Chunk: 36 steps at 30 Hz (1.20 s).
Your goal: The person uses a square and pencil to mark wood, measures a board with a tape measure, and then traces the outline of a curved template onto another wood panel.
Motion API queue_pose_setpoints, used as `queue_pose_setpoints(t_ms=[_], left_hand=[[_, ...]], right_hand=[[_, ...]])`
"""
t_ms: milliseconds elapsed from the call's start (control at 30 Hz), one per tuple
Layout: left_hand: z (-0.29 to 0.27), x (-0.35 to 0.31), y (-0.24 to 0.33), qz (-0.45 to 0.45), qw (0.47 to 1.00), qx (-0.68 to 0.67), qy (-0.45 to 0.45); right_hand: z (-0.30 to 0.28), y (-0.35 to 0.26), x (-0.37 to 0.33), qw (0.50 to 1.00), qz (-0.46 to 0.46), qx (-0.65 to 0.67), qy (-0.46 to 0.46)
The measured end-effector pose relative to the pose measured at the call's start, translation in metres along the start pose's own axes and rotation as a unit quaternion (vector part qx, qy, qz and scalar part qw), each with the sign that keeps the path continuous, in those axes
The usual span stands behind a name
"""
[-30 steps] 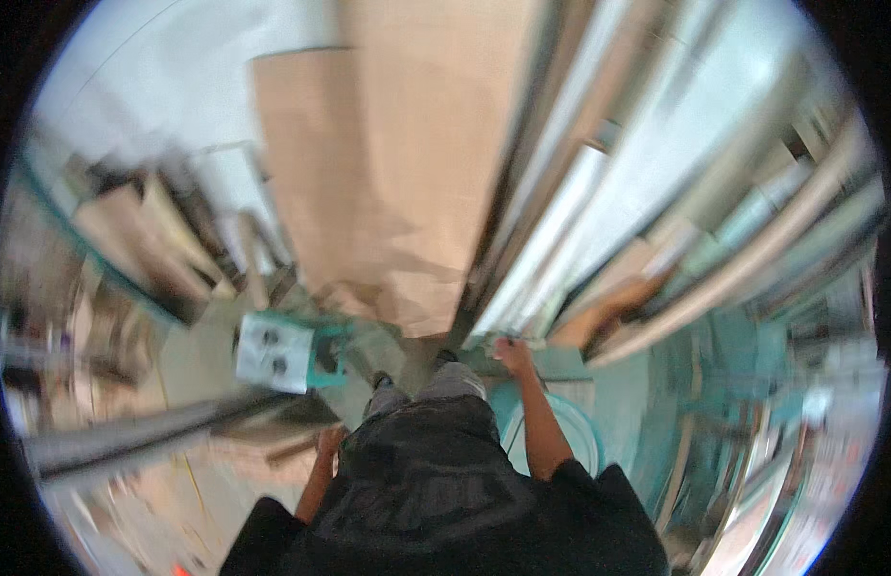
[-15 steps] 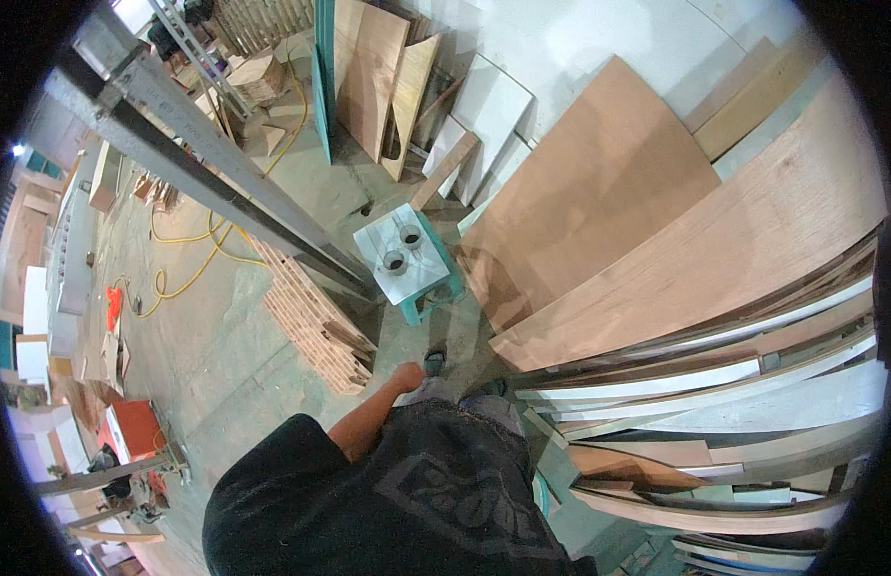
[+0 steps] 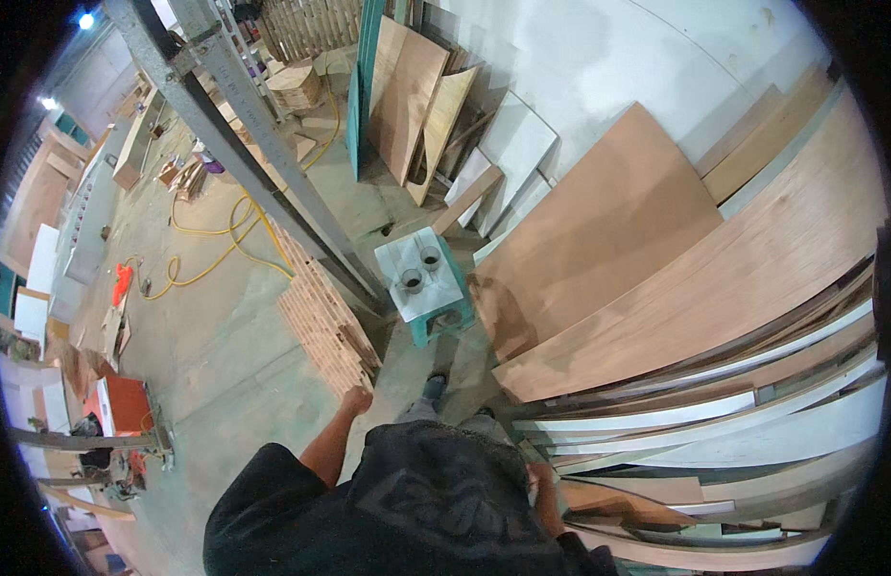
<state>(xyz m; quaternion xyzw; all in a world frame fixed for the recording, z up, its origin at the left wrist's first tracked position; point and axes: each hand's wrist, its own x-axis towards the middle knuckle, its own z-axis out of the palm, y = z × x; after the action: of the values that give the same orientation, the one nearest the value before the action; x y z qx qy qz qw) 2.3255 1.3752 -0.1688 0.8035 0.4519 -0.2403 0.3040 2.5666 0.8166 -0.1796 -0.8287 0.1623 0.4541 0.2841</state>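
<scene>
My left hand (image 3: 357, 399) hangs out from my body with its fingers curled in, and nothing shows in it. It appears just by the near end of a stack of pale wood strips (image 3: 316, 312) on the floor; I cannot tell whether it touches them. My right hand (image 3: 538, 476) is low against my right side, partly hidden by my black shirt, its fingers unclear. Ahead of my feet stands a small teal stool (image 3: 443, 321) with a pale square top (image 3: 404, 255). Two round cups (image 3: 412, 280) sit on that top.
Large plywood sheets (image 3: 599, 230) and stacked boards (image 3: 656, 408) line my right side. A grey metal post (image 3: 273, 163) rises left of the stool. A yellow hose (image 3: 210, 265) curls over the floor, and an orange-red box (image 3: 127, 405) stands far left.
My left hand has swung out to the left, away from my body. My right hand has come into view at my side. The stool and boards have shifted slightly lower in view.
</scene>
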Motion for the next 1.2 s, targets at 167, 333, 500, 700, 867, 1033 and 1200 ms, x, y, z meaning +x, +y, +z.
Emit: queue_pose_setpoints(t_ms=[167,333,500,700,867,1033,1200], left_hand=[[0.038,-0.023,0.083,0.088,0.993,0.044,-0.069],[0.070,-0.060,0.079,0.093,0.988,-0.059,-0.105],[0.090,-0.056,0.065,0.049,0.994,-0.082,-0.051],[0.051,-0.040,0.072,0.014,0.999,0.002,-0.029],[0.028,-0.051,0.107,0.020,0.999,-0.041,-0.030],[0.032,-0.058,0.121,0.042,0.997,-0.049,-0.047],[0.050,-0.056,0.112,0.054,0.996,-0.033,-0.056]], right_hand=[[-0.069,-0.005,0.081,0.990,-0.049,0.123,0.053],[-0.057,-0.062,0.024,0.997,-0.020,0.064,0.044],[-0.020,-0.011,0.012,0.996,-0.085,-0.015,0.011],[0.010,0.059,0.040,0.983,-0.123,-0.138,-0.009],[0.007,0.080,0.069,0.978,-0.143,-0.152,0.017],[-0.030,-0.001,0.032,0.998,-0.066,-0.004,0.007],[-0.035,-0.029,-0.007,0.998,-0.043,0.046,0.014]])
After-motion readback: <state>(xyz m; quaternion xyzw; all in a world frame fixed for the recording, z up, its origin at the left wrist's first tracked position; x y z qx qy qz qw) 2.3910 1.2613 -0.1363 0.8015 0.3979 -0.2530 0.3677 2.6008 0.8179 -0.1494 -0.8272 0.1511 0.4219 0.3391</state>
